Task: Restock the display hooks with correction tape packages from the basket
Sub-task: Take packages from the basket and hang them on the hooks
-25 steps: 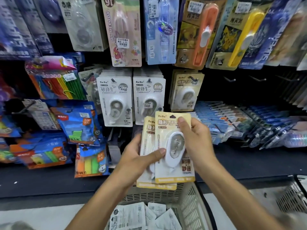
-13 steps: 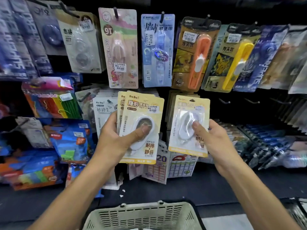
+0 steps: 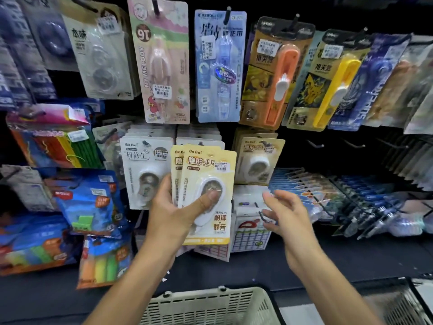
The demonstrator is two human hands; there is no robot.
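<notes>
My left hand (image 3: 173,214) grips a small stack of yellow correction tape packages (image 3: 208,174), thumb pressed on the front blister. A matching yellow package (image 3: 259,160) hangs on a display hook to the right of the stack, above my right hand. My right hand (image 3: 284,214) is empty with relaxed fingers, just below that hanging package and beside a bare black hook tip (image 3: 262,216). White correction tape packages (image 3: 146,170) hang on hooks to the left of the stack. The beige basket (image 3: 208,306) sits below my hands; its inside is hidden.
Taller carded items hang in the top row, such as a pink pack (image 3: 164,62) and a blue pack (image 3: 220,66). Bare hooks (image 3: 316,144) stick out at right. Blue packs (image 3: 86,202) crowd the left. A dark shelf ledge (image 3: 351,256) runs below the display.
My right hand held one yellow package up by the hook; that package now hangs there and the hand has dropped away empty. The left hand keeps its stack, shifted slightly right.
</notes>
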